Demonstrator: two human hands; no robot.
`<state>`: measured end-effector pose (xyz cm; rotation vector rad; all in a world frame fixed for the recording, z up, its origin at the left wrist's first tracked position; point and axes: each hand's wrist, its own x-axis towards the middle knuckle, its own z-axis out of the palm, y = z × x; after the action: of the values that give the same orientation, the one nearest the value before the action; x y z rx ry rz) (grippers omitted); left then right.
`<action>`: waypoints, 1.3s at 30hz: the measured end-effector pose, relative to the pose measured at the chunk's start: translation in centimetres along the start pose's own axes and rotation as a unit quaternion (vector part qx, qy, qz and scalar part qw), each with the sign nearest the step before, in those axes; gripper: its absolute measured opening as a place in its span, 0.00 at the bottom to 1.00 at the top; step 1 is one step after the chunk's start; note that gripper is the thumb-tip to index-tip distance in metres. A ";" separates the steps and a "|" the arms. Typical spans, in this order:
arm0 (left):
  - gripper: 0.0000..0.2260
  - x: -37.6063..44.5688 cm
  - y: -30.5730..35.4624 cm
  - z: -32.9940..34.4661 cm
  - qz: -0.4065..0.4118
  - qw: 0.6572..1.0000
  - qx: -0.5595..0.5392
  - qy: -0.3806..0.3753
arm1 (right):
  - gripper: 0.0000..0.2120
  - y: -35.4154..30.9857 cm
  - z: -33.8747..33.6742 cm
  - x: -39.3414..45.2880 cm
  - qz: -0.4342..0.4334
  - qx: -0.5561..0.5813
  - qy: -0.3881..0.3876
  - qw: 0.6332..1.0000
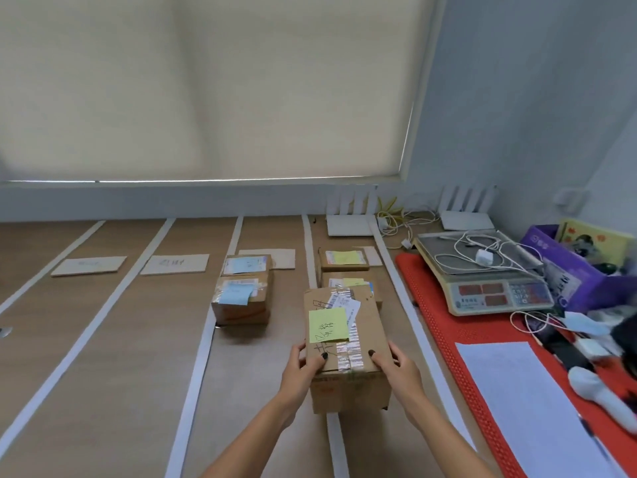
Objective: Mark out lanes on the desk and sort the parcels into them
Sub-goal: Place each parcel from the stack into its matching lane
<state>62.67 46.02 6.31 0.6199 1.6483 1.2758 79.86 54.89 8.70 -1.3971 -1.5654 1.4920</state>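
Both forearms reach forward; the left hand (305,362) and right hand (396,365) grip the near end of a box (346,343) over the worktop (120,357), above a tape line. Two boxes sit in each of two lanes beyond; five tape strips show.

Ahead of me a cream blind (206,84) covers the window, a thin line of daylight showing along its lower edge. The wall (517,98) to my right is pale grey-blue, with a socket (570,198) low in the corner. Below runs the wooden desk (113,374).
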 end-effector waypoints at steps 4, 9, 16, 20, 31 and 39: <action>0.18 1.1 -0.1 4.2 -0.022 1.000 0.014 0.016 | 0.24 1.4 -4.1 1.9 0.017 0.001 -0.030 0.999; 0.21 3.1 0.0 6.2 -0.027 0.998 0.047 0.026 | 0.29 2.4 -5.5 4.5 0.045 -0.008 -0.080 0.996; 0.22 6.0 0.9 7.7 -0.033 0.997 0.044 0.060 | 0.29 2.7 -5.9 7.7 0.061 -0.035 -0.107 0.992; 0.22 6.5 0.7 8.2 -0.040 0.994 0.044 0.086 | 0.28 2.5 -5.8 8.5 0.052 -0.049 -0.115 0.991; 0.22 4.6 3.6 6.8 -0.010 0.989 0.076 0.128 | 0.27 -0.4 -6.0 8.1 -0.004 -0.105 -0.035 0.994; 0.21 1.9 7.4 2.5 0.069 0.981 0.069 0.167 | 0.21 -5.2 -2.1 5.5 -0.080 -0.082 -0.044 0.992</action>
<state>62.97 51.17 12.46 0.6366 2.0113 1.4336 78.57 61.54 12.63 -1.2754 -1.8453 1.3715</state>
